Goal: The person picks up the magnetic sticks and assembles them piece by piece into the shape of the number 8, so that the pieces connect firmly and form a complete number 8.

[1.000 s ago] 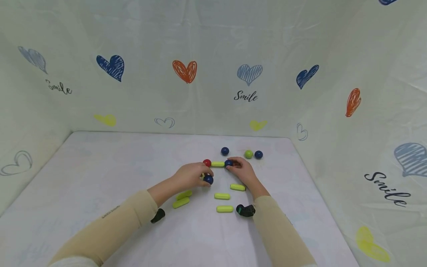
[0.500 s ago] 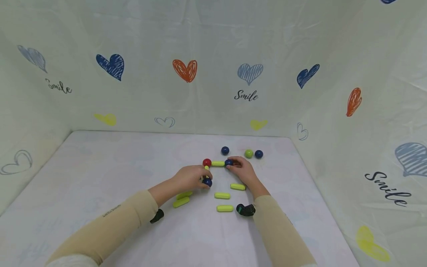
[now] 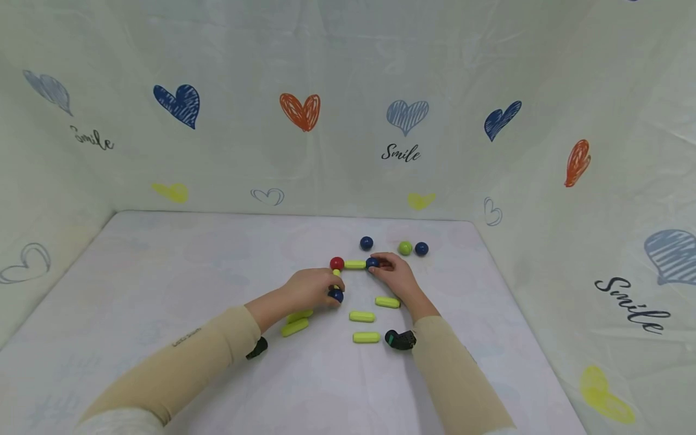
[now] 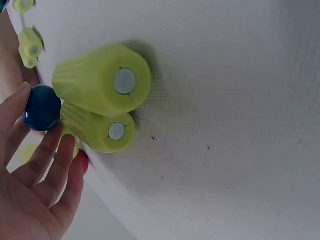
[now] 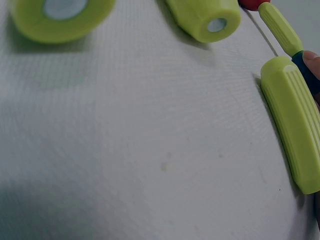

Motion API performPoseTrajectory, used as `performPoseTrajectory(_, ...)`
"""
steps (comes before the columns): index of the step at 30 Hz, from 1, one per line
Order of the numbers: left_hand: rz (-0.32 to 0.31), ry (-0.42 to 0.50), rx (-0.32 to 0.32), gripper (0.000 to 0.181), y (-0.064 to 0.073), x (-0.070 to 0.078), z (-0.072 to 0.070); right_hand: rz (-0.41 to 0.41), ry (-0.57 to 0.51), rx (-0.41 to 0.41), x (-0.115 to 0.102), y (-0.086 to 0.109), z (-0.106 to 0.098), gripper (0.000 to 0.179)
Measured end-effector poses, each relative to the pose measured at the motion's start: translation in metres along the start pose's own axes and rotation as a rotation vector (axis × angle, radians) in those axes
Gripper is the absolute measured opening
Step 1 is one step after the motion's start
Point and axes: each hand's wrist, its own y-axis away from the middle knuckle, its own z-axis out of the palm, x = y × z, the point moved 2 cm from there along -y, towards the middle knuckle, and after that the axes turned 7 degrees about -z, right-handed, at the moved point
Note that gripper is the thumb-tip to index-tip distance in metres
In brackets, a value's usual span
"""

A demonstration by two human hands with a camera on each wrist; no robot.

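My left hand point(image 3: 312, 286) pinches a dark blue ball point(image 4: 42, 108) between thumb and fingers. From that ball a yellow-green magnetic rod point(image 3: 337, 275), partly covered by the fingers, runs away from me to a red ball point(image 3: 337, 263). A second yellow-green rod point(image 3: 355, 264) lies between the red ball and another dark blue ball point(image 3: 372, 263). My right hand point(image 3: 395, 275) holds this second blue ball with its fingertips. Only a thumb point(image 5: 312, 56) and a little of the fingers show in the right wrist view.
Several loose yellow-green rods point(image 3: 362, 316) lie nearer to me, two of them side by side point(image 4: 102, 80) by the left wrist. Behind the hands sit a blue ball point(image 3: 367, 243), a green ball point(image 3: 405, 248) and another blue ball point(image 3: 421, 248). A heart-printed curtain point(image 3: 348, 151) surrounds the table.
My left hand has drawn its blue ball slightly toward me and left, and the rod up to the red ball shows more. My right hand has stayed in place on its ball.
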Motion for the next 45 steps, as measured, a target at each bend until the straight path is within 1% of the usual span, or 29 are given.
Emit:
performPoseTrajectory(4,-0.007,-0.009,-0.011,0.037,-0.001,0.0,0.002,0.007,-0.001,-0.001,0.001,0.0,0.0,0.036)
performPoseTrajectory(12,0.0,-0.005,-0.032,0.034,-0.003,0.002,0.007,-0.009,0.004,0.007,0.002,-0.001,-0.001,0.035)
performPoseTrajectory(20,-0.021,-0.002,-0.054,0.038,-0.006,0.0,0.01,-0.013,-0.003,0.003,0.004,-0.001,-0.001,0.035)
performPoseTrajectory(31,-0.069,-0.005,-0.094,0.043,-0.013,-0.004,0.009,0.001,-0.025,0.0,-0.001,0.001,-0.002,0.037)
performPoseTrajectory(38,-0.089,0.008,-0.121,0.047,-0.019,-0.006,0.009,-0.01,-0.022,-0.005,-0.004,0.001,-0.001,0.037)
performPoseTrajectory(42,-0.093,0.033,-0.144,0.048,-0.02,-0.006,0.007,0.0,-0.024,-0.003,-0.005,0.001,-0.001,0.036)
performPoseTrajectory(45,-0.082,0.042,-0.154,0.048,-0.021,-0.006,0.007,0.001,-0.02,-0.001,-0.004,0.001,-0.001,0.036)
